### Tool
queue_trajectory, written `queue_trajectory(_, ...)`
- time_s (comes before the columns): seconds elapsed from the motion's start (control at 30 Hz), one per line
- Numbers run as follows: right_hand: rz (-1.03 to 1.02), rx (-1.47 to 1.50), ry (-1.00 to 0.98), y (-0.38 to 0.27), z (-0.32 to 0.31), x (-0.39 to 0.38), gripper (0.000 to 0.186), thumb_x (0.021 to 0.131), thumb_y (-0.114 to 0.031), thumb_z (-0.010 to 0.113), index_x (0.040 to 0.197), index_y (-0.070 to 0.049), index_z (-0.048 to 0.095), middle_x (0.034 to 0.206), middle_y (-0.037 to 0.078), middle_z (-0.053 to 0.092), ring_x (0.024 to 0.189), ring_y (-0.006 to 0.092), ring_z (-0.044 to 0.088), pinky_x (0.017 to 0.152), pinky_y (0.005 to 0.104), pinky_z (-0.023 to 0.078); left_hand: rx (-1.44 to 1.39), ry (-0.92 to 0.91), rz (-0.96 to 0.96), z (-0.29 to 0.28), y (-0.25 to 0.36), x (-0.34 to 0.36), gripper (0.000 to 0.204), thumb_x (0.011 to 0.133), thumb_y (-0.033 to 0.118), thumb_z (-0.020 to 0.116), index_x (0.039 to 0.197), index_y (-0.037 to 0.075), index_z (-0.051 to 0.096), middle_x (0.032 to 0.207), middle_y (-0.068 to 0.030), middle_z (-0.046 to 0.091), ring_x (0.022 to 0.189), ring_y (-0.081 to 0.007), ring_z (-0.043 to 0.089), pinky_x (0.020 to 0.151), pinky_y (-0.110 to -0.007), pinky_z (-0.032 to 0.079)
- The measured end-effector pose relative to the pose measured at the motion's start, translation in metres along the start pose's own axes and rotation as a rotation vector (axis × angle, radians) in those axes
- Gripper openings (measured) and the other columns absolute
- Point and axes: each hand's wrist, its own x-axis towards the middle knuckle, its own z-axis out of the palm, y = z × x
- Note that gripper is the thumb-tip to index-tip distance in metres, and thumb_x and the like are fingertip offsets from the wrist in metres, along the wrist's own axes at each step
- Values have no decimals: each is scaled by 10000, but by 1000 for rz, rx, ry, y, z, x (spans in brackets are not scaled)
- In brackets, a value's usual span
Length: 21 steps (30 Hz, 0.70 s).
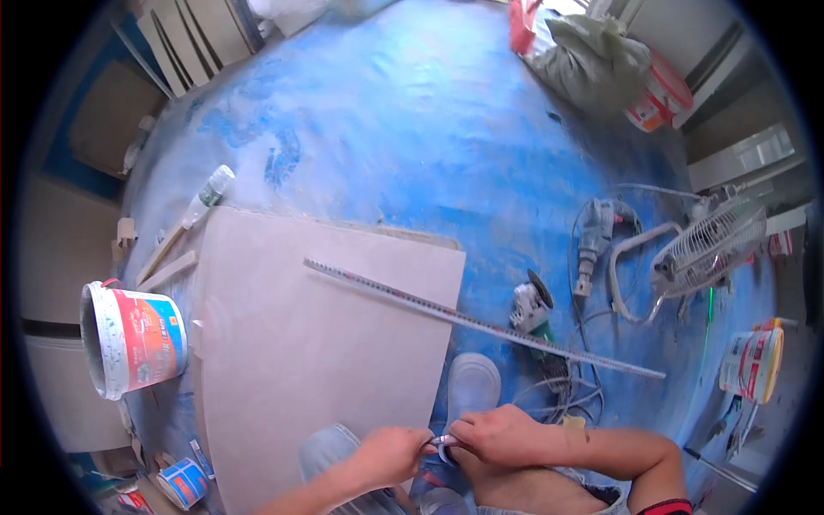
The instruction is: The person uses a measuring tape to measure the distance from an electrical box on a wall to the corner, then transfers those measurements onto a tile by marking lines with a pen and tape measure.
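Observation:
Both my hands meet low in the middle, over the near edge of a large pale slab [326, 343]. Between them is a small, pale, pen-like stick [443, 440], whose exact kind I cannot make out. The fingers of my left hand [393, 457] pinch its left end, and my right hand [496, 435] grips the right end. A long straight measuring ruler [403, 299] lies slanted across the slab, its right end reaching past the edge over the floor. Just beyond my right hand stands my light shoe [475, 384].
An angle grinder [530, 311] with cables lies right of the slab, near a power drill [592, 245] and a wire-caged fan [712, 253]. Left stand a paint bucket [146, 339] and a plastic bottle [210, 190]. Another bucket [748, 365] is far right; a sack [592, 60] sits behind.

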Motion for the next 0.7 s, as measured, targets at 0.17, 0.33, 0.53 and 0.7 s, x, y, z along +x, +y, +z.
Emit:
queue_trajectory(0.17,517,943,-86,55,-1,-31,278,1010,-305,497,1010,-58,623,869,109,668,840,245,658,725,364,504,196,543,-70,-9,-62,-22,130,905,83,586,1015,55,649,842,-134,705,769,-313,696,683,-386,551)
queue_trajectory(0.33,427,1683,356,18,-22,3,295,1011,-267,537,1178,-46,435,1263,204,564,1109,277,618,951,405,509,-457,529,15,-22,-14,12,128,911,71,619,1022,15,651,812,-120,687,714,-213,653,652,-310,514)
queue_trajectory(0.53,296,1760,567,12,-22,28,226,1035,-230,479,1154,-47,418,1279,270,542,1144,310,609,975,425,515,-827,370,60,-15,0,38,155,950,61,602,1066,-32,646,855,-55,691,727,-90,600,666,-236,504)
queue_trajectory(0.7,377,1736,541,20,-25,31,246,1032,-242,490,1142,-33,419,1247,264,565,1105,302,632,963,412,528,-948,313,109,-22,-2,47,148,947,60,611,1058,-26,657,876,-41,680,728,-92,592,667,-232,500)
